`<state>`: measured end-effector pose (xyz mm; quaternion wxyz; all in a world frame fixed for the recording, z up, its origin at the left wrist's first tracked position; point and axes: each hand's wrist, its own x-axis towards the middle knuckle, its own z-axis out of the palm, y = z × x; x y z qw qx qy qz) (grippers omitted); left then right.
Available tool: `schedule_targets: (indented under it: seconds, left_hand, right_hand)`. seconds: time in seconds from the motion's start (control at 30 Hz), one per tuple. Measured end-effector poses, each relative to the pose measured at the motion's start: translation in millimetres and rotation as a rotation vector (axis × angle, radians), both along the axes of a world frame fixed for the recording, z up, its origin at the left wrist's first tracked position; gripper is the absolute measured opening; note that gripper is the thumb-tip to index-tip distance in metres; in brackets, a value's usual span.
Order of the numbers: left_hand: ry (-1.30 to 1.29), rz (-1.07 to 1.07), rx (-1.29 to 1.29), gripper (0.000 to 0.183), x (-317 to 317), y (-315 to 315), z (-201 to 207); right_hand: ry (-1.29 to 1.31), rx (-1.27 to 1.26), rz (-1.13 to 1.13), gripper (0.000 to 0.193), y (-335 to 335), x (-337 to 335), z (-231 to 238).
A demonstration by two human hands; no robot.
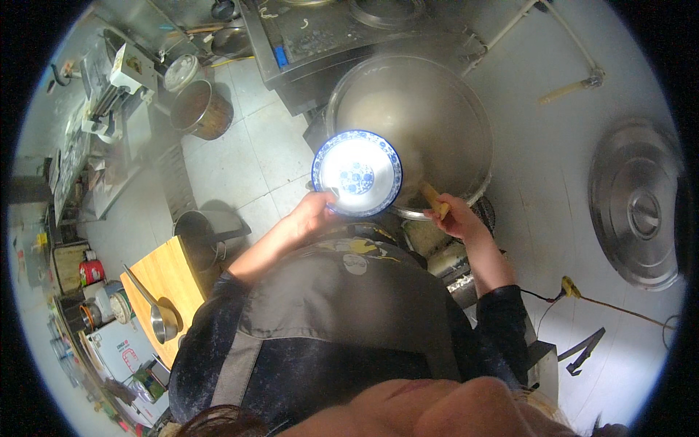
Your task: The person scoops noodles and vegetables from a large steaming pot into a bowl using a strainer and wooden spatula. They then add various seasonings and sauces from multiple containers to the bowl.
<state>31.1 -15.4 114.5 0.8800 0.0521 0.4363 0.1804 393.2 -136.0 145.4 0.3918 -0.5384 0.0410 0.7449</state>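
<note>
the left hand (313, 213) holds a white bowl with a blue pattern (357, 176) at its near left edge. the thumb is over the rim, and the other fingers go under the bowl, where i cannot see them well; the grip seems to be closed on the edge. the bowl faces up, and no food is visible inside it. it is in front of the body, and in this view it covers the near left part of the big round pot (478, 194). i cannot tell if it touches the pot rim or is only above it.

the right hand (459, 221) has its fingers wrapped around a wooden handle (438, 203) at the near right side of the pot. the handle points into the pot, but its far end is lost in the steam and the pale content (382, 109), so i cannot say which tool it is.

in my judgement, the step in hand is working with the tool in the pot while the bowl waits close by, not yet filled. the next move probably calls for lifting the tool carefully over the rim and keeping the bowl level, with the left thumb away from anything hot.
</note>
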Motion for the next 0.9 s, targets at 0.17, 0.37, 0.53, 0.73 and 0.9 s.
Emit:
schedule_targets:
  seconds: [0.17, 0.37, 0.53, 0.73, 0.9]
  left_hand:
    - [-0.062, 0.011, -0.022, 0.044, -2, 0, -6]
    - [0.014, 0.037, 0.022, 0.045, 3, -3, 9]
    - [0.053, 0.048, 0.007, 0.045, 7, -5, 24]
    - [0.083, 0.081, 0.029, 0.042, 11, -8, 30]
    - [0.074, 0.062, 0.016, 0.043, 9, -7, 25]
  right_hand:
    - [0.098, -0.005, -0.068, 0.046, 9, -25, -13]
    - [0.09, 0.101, -0.103, 0.051, 8, -48, -20]
    - [0.234, 0.151, -0.144, 0.054, 5, -45, -8]
    - [0.346, 0.243, -0.202, 0.055, 4, -19, 5]
    - [0.441, 0.307, -0.288, 0.058, 7, 15, 2]
